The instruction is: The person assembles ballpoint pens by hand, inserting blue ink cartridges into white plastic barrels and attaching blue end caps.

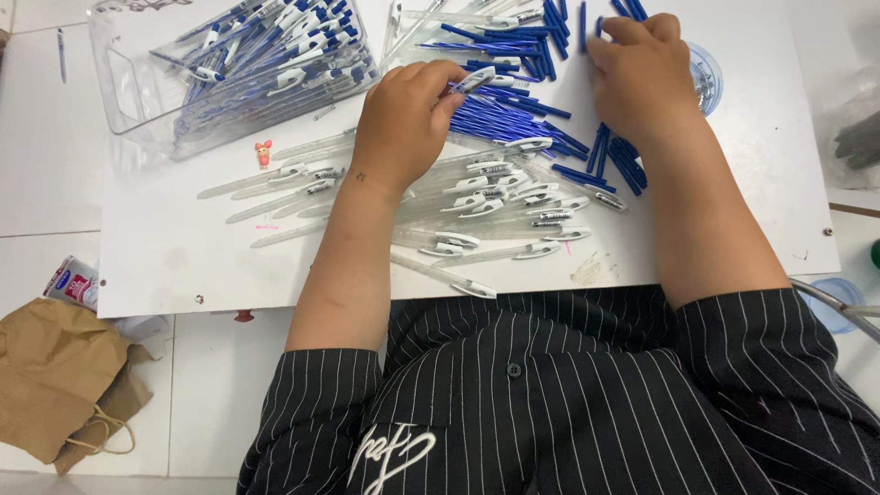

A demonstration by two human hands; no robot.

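Two bare hands work over a white tabletop [165, 247] strewn with pen parts. The left hand [403, 124] has its fingers [446, 92] pinched shut on a white pen cap with a clip [477, 79], held at the near edge of the heap of blue pen refills [513, 119]. The cap's long axis slants up and to the right, its free end pointing toward the right hand. The right hand [642, 78] lies palm down on the refills further back, fingers curled together into the pile; whether they grip a piece cannot be told from this view.

The refills are thin, straight blue rods, lying mostly crosswise in a fan between the two hands, so the left hand is the nearer one to the bulk of them. Toward the person lies a spread of clear plastic pen barrels [431, 215], slim, glossy and tapering, many with white clips, their long axes running roughly left to right. At the far left stands a clear plastic bin [119, 101] full of assembled blue-and-white pens. A small pink figurine [264, 152] sits just beside it, and a crumpled brown paper bag [55, 376] lies off the tabletop's near left corner.
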